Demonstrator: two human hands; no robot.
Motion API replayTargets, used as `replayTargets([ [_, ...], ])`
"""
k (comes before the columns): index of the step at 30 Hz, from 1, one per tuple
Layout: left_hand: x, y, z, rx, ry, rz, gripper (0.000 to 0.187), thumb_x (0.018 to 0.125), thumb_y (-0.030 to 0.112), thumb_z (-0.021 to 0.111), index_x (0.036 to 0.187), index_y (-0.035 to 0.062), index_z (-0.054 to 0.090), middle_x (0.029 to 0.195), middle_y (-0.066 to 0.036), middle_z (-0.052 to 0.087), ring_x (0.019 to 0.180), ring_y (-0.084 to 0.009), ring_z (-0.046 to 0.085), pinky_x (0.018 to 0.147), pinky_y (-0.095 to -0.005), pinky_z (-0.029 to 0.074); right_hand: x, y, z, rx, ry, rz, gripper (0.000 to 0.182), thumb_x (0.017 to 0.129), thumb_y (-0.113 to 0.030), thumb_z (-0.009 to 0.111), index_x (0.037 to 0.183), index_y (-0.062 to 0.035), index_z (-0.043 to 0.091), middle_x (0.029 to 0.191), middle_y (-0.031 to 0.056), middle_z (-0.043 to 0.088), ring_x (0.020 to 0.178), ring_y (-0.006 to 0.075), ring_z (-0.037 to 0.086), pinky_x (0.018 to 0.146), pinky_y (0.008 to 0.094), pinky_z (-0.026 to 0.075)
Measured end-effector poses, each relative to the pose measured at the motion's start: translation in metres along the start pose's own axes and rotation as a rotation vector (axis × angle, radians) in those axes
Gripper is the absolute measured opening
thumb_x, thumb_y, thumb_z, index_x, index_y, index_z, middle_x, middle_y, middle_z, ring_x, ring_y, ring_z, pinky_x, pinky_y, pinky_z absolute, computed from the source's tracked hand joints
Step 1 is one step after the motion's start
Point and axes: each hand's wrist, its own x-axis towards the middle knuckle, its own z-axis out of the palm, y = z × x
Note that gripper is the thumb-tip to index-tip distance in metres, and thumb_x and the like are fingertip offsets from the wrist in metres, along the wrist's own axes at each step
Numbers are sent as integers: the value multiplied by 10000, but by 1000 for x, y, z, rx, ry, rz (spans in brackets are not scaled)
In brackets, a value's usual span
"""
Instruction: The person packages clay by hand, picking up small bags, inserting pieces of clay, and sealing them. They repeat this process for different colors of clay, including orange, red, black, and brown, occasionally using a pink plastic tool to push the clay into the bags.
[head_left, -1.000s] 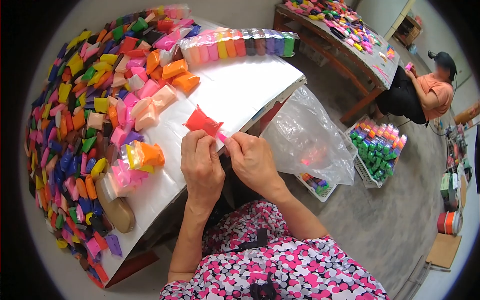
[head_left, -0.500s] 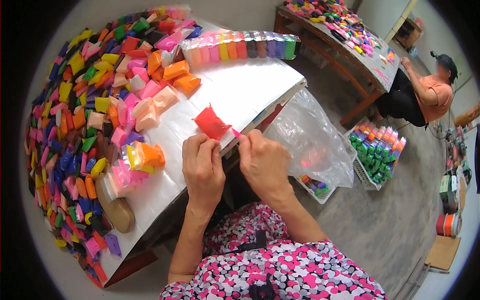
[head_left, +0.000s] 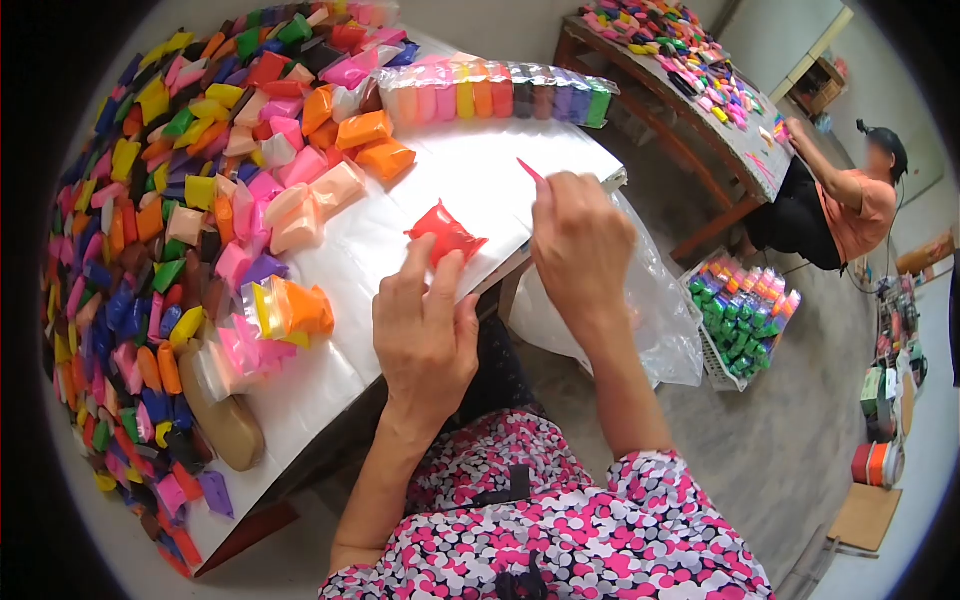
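Head view, item by item, with the red packet (head_left: 452, 236) as the landmark.

Red packet, one: on the white tabletop (head_left: 480, 160), near the edge on the wearer's side. Nearer end partly hidden under fingers. One crimped corner points away from the wearer, another to the right; with the cover, I can't be sure of its long axis.

Left hand (head_left: 425, 325): just on the wearer's side of the packet, open, fingers apart, two fingertips resting on it, nothing gripped.

Right hand (head_left: 585, 240): raised to the right of the packet, apart from it, closed in a pinch on a thin red sliver (head_left: 530, 171). Sliver's point aims away from the wearer and a little left, long axis on the same slant; lower end lost in the fingers.

Clear-wrapped row of colours (head_left: 500, 92): beyond the packet, running crosswise.

Heap of coloured packets (head_left: 150, 270): left of the packet, its outer side running into the dark rim.

Clear plastic bag (head_left: 650, 300): right of the packet, below table height, partly behind the right forearm.

Basket of wrapped rolls (head_left: 740, 320): farther right.

Seated person (head_left: 855, 205): far right, at another table (head_left: 690, 100); whatever those hands hold seems too small to name.
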Motion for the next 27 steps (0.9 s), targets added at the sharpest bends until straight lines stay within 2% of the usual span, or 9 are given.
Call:
replayTargets([
  [3,-2,-3,4,149,-107,54,304,771,45,694,1072,22,661,1269,-116,588,974,-267,564,818,-372,434,26,20,49,-131,-67,-215,142,859,-149,596,869,-12,632,880,145,589,846,296,593,700,412,466],
  [7,-9,-6,6,168,-100,78,290,782,47,686,1070,25,664,1264,-111,597,953,-266,561,803,-376,432,26,30,48,53,42,-288,250,795,-80,623,1037,-22,646,1018,114,597,951,293,558,836,424,408],
  [10,-9,-8,7,186,-86,93,275,790,54,681,1063,24,665,1267,-112,597,944,-266,560,796,-378,430,6,29,22,155,63,-331,222,804,-52,626,1024,-21,639,1048,106,606,954,297,561,827,420,419],
  [11,-9,-8,6,184,-90,90,272,793,56,679,1062,22,664,1268,-113,596,945,-268,560,795,-379,430,-4,27,17,286,-8,-342,208,809,-38,627,1016,-19,635,1060,108,604,949,301,558,808,418,436],
  [18,-5,-5,0,71,-162,38,319,809,24,642,1128,11,635,1271,-121,592,967,-299,565,815,-413,439,-27,-10,10,335,-182,-195,145,811,-56,644,945,-15,606,927,131,577,926,328,558,773,419,463],
  [21,13,-7,-10,-93,-125,1,410,806,56,608,1209,-14,583,1281,-151,567,1058,-318,553,934,-446,425,-24,-11,11,399,-220,-187,126,821,-59,642,919,-8,582,874,143,568,859,335,574,737,425,470],
  [24,41,-8,-23,31,-110,147,482,814,38,580,1293,15,532,1276,-168,555,1195,-356,497,1056,-469,351,-21,-3,-2,538,-338,-185,119,825,-46,636,914,1,572,834,154,584,757,340,593,673,423,481],
  [25,45,-7,-31,27,-206,154,520,814,55,583,1329,47,512,1245,-174,562,1293,-351,438,1108,-454,298,-18,-2,-11,550,-368,-202,108,825,-36,630,909,5,576,817,159,594,724,340,599,654,415,486],
  [27,47,-10,-37,-89,-324,151,533,802,10,596,1327,33,508,1237,-165,561,1253,-332,475,1077,-428,341,-12,-3,-31,604,-438,-199,92,823,-19,621,903,11,589,786,154,615,683,313,616,632,385,493],
])
